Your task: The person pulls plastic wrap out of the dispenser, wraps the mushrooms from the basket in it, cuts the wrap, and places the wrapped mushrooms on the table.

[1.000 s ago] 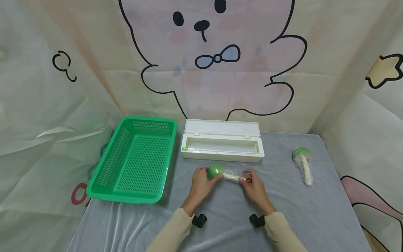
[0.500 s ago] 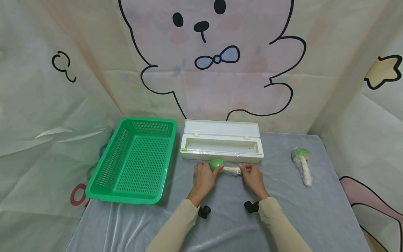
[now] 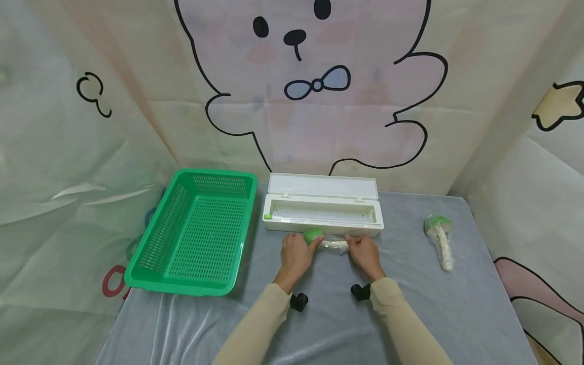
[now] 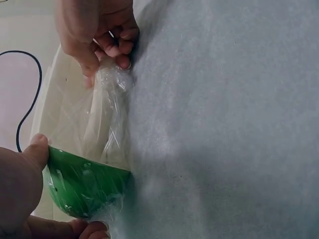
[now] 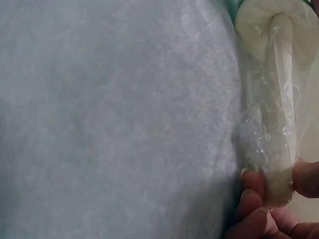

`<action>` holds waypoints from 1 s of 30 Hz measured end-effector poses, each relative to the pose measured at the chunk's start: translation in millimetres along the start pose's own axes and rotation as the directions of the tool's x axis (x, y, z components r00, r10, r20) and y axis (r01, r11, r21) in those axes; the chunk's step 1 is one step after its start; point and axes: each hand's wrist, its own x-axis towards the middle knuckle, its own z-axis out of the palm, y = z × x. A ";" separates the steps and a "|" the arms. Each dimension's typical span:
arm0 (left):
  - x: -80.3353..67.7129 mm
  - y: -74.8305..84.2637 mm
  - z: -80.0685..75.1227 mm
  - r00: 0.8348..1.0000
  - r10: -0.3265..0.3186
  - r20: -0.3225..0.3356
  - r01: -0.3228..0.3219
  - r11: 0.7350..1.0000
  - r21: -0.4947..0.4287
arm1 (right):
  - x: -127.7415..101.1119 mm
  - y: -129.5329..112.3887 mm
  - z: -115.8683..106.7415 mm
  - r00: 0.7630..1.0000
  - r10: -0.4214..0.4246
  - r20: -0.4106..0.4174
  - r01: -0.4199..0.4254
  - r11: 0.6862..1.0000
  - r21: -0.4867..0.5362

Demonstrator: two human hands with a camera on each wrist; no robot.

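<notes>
A toy mushroom with a green cap and a pale stem lies crosswise between both hands, wrapped in clear plastic film. My left hand grips the cap, its thumb at the cap's edge and fingers round the far side in the left wrist view. At the stem's end, my right hand pinches the film-covered tip, as the right wrist view shows. Right behind the mushroom stands a white cling film dispenser, lid raised, with a small green slider at its left end.
To the left stands a green plastic basket with slotted walls. Another film-wrapped green-capped mushroom lies on the right of the grey cloth-covered table. Printed fabric hangs behind the table.
Both hands have carried the mushroom forward, right up to the dispenser's front. Over the last half second they have hardly moved, the right hand shifting slightly inward.
</notes>
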 end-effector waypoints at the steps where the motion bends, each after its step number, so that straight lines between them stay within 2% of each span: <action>1: 0.8 0.3 0.1 1.000 -0.002 -0.003 0.002 1.000 0.001 | 0.7 -0.2 0.0 1.000 0.002 0.001 -0.002 1.000 -0.006; 8: 6.8 -0.2 1.4 0.999 -0.031 -0.011 0.031 0.999 -0.025 | 2.3 -3.1 1.3 1.000 0.023 0.000 -0.023 0.999 -0.028; 17: 7.8 1.0 -0.6 0.997 -0.077 0.014 0.078 0.994 -0.074 | -8.3 -2.2 3.3 0.990 -0.124 -0.070 0.123 0.992 -0.020; 21: 8.0 0.2 -0.3 0.995 -0.094 0.016 0.095 0.992 -0.080 | -13.1 -1.9 0.6 0.986 -0.156 -0.057 0.156 0.988 -0.011; 25: 9.6 -0.5 -1.8 0.994 -0.103 0.023 0.104 0.992 -0.077 | -13.4 0.0 -0.9 0.991 -0.125 -0.037 0.124 0.992 -0.034; 30: 10.9 0.8 -4.1 0.994 -0.103 0.024 0.104 0.992 -0.067 | -10.5 0.5 -1.3 0.999 -0.032 -0.015 0.031 0.997 -0.067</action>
